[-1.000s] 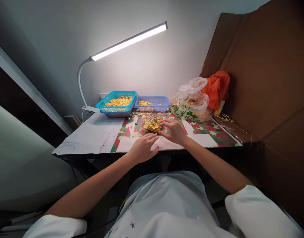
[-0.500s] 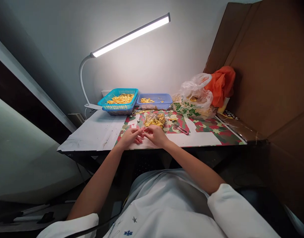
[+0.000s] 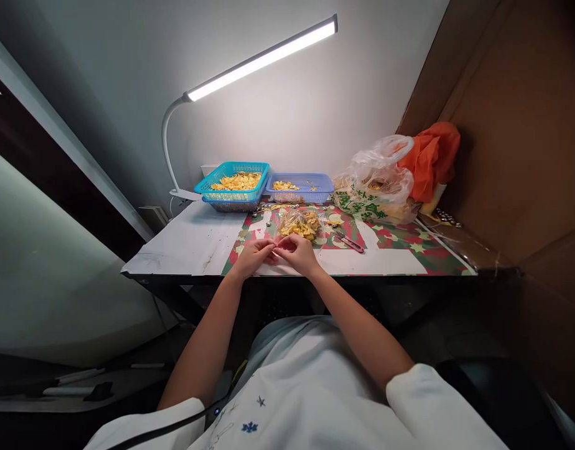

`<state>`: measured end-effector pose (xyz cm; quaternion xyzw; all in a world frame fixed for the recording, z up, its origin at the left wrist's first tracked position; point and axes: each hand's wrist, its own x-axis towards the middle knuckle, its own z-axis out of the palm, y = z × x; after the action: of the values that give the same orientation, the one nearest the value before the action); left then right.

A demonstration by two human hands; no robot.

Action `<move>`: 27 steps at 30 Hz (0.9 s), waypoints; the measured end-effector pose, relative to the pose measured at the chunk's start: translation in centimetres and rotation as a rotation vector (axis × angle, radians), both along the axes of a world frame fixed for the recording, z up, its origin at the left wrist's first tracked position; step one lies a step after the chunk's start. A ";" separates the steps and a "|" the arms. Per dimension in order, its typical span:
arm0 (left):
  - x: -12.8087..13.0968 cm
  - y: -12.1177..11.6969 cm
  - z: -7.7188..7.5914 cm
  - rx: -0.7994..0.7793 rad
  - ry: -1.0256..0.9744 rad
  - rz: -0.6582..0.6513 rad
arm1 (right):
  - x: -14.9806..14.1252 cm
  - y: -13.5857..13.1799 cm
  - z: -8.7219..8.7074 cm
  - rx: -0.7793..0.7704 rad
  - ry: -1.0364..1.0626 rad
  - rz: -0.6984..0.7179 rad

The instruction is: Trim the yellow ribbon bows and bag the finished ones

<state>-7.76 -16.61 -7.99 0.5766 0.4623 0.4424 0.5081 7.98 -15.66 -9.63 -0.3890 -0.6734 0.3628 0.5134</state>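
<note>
Near the table's front edge, my left hand (image 3: 254,257) and my right hand (image 3: 298,253) meet at the fingertips. Both are closed in a pinch; whatever lies between them is too small or hidden to name. Just beyond the fingers lies a clear plastic bag (image 3: 298,224) of yellow-gold pieces. Thread snips (image 3: 349,242) with pink handles rest to the right of my right hand. A small yellow piece (image 3: 333,222) and a few silvery bells or beads lie behind the snips and around the bag.
At the back stand a turquoise basket (image 3: 199,189) of yellow pieces, stacked on another, and a purple basket (image 3: 325,187). A plastic bag (image 3: 376,181) and orange cloth (image 3: 430,159) sit back right. A lit lamp (image 3: 264,59) arches overhead; cardboard (image 3: 517,144) walls the right side.
The view has shifted, so the table sits slightly farther right and higher. My fingertips have drawn closer together, and the left fingers are more curled.
</note>
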 end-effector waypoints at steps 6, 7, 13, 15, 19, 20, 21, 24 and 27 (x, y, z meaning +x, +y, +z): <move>0.0 0.2 -0.1 -0.031 -0.018 0.010 | 0.0 -0.2 0.0 0.058 -0.087 -0.036; 0.0 0.2 -0.1 -0.031 -0.019 0.010 | 0.0 -0.2 0.0 0.072 -0.108 -0.050; 0.1 0.1 0.1 -0.030 -0.004 0.029 | -0.1 -0.3 0.2 0.088 -0.173 -0.102; 0.1 0.2 0.0 -0.034 0.008 0.040 | -0.1 -0.3 0.2 0.097 -0.188 -0.101; 0.2 0.4 -0.1 -0.034 0.025 0.065 | -0.2 -0.2 0.2 0.119 -0.221 -0.078; 0.2 0.5 0.0 -0.036 0.027 0.069 | -0.2 -0.2 0.2 0.125 -0.229 -0.072; 0.3 0.5 0.0 -0.039 0.028 0.073 | -0.2 -0.2 0.2 0.127 -0.237 -0.066; 0.5 0.7 0.3 -0.049 0.025 0.092 | -0.3 -0.2 0.2 0.114 -0.279 -0.029; 0.7 0.8 0.4 -0.053 0.015 0.107 | -0.3 -0.3 0.3 0.130 -0.339 0.022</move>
<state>-7.10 -15.85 -7.60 0.5406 0.5078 0.4521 0.4955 7.68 -15.96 -9.35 -0.4030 -0.7765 0.2533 0.4128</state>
